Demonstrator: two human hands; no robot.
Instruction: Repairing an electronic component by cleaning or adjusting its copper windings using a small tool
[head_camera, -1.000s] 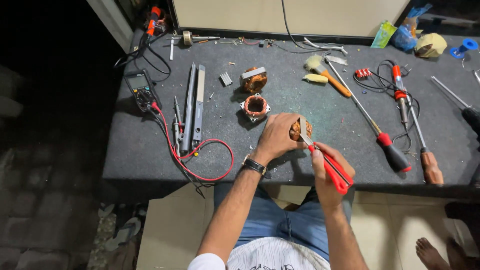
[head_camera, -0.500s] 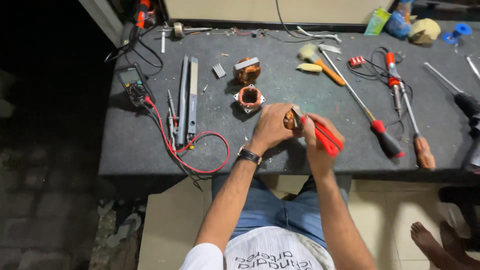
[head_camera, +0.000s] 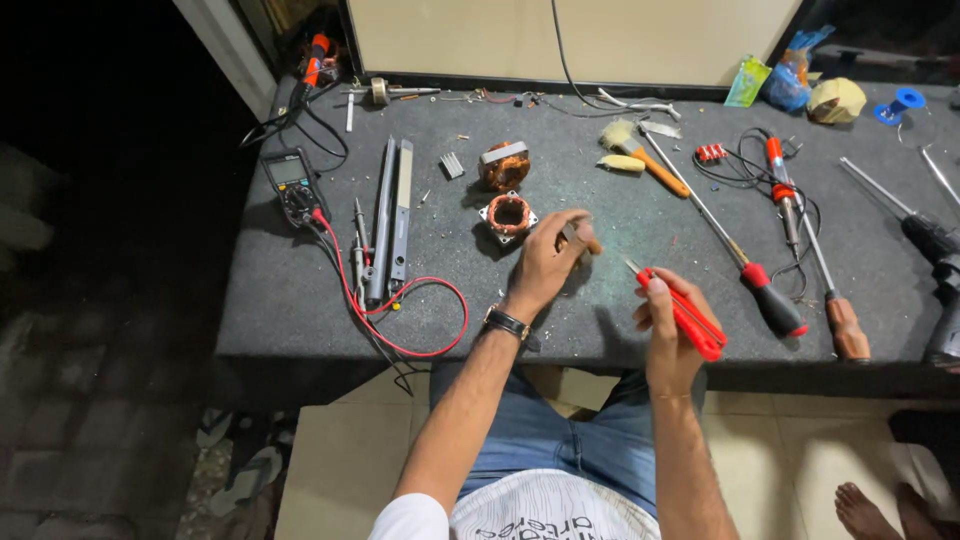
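My left hand (head_camera: 548, 262) is raised over the dark grey bench (head_camera: 300, 320) and is closed around a small copper-wound coil piece (head_camera: 582, 236), mostly hidden by my fingers. A watch sits on that wrist. My right hand (head_camera: 668, 330) grips a pair of red-handled pliers (head_camera: 690, 315), whose metal tip points up-left and stands a short way apart from the coil piece. Just left of my left hand a square stator with copper winding (head_camera: 509, 214) lies on the bench, with a second copper coil (head_camera: 503, 165) behind it.
A multimeter (head_camera: 293, 186) with red and black leads (head_camera: 400, 320) lies at left beside long metal bars (head_camera: 390, 220). Screwdrivers (head_camera: 730, 250), a brush (head_camera: 640, 155), a soldering iron (head_camera: 785, 195) and a drill (head_camera: 935, 245) lie at right. A bare foot (head_camera: 880, 510) shows at lower right.
The two hands have come apart: the pliers' tip was at the coil piece in my left hand, and now my right hand has drawn back to the right.
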